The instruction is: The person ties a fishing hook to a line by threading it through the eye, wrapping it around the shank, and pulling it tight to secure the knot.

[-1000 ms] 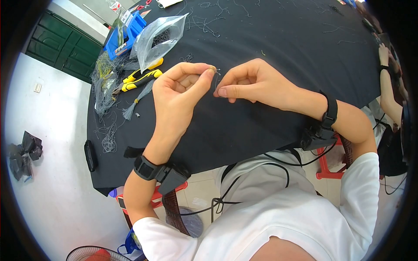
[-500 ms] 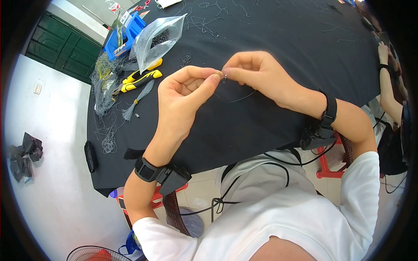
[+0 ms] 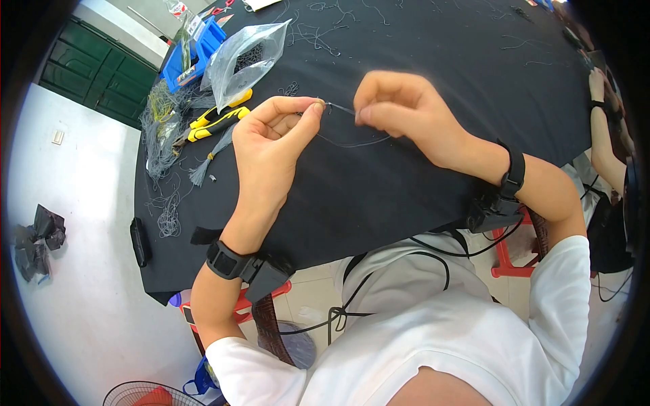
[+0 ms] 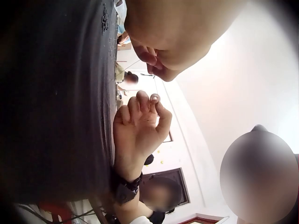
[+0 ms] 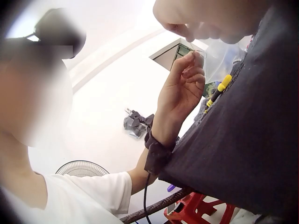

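Observation:
Over the table, my left hand (image 3: 274,132) pinches a tiny dark piece (image 3: 328,104) between thumb and forefinger; its kind cannot be told. From it a thin grey line (image 3: 344,108) runs taut to my right hand (image 3: 409,111), whose thumb and forefinger pinch it. A looser length of the line sags below between the hands. In the left wrist view, the right hand (image 4: 140,128) faces the camera, thumb against forefinger, other fingers half curled. The right wrist view shows the left hand (image 5: 182,91) upright, its pinch at the top.
Left of the hands lie yellow-and-black pliers (image 3: 220,124), a tied bundle of grey strands (image 3: 215,154) and a tangled pile of line (image 3: 162,132). Behind them stand a clear plastic bag (image 3: 227,81) with small dark pieces and a blue bin (image 3: 203,54). Another person's arm (image 3: 604,145) rests at the right edge.
The hands came together at the fingertips, then parted. My right hand has pulled away to the right with the line, now stretched taut; my left hand shifted slightly left.

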A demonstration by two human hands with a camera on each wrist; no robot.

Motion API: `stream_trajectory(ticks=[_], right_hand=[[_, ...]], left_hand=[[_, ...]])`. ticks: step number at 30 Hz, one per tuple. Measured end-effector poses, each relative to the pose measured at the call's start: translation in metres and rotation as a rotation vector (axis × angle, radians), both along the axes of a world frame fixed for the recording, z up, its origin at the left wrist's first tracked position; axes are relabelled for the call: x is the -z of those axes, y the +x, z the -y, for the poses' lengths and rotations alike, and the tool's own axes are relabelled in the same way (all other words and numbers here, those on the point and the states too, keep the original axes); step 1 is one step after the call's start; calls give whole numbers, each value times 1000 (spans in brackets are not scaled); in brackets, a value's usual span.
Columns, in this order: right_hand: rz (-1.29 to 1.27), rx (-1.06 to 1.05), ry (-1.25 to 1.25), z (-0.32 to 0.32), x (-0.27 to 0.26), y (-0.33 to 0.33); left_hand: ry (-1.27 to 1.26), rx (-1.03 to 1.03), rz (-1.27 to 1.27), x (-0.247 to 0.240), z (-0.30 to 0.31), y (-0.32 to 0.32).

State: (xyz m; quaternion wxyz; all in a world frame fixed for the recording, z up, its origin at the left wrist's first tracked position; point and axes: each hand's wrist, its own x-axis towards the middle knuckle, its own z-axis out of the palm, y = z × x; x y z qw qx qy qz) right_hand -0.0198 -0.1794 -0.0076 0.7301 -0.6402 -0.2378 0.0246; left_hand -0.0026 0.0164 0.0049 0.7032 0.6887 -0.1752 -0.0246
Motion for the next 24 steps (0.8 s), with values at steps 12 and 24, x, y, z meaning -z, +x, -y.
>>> stream_trajectory(ticks=[12,24], right_hand=[[-40,12,-7,-4,4,1],[-28,-36,-114,0,6,3]], left_hand=[[22,23,-3,-2,-1,-1],[-52,24,-21,0,1,0]])
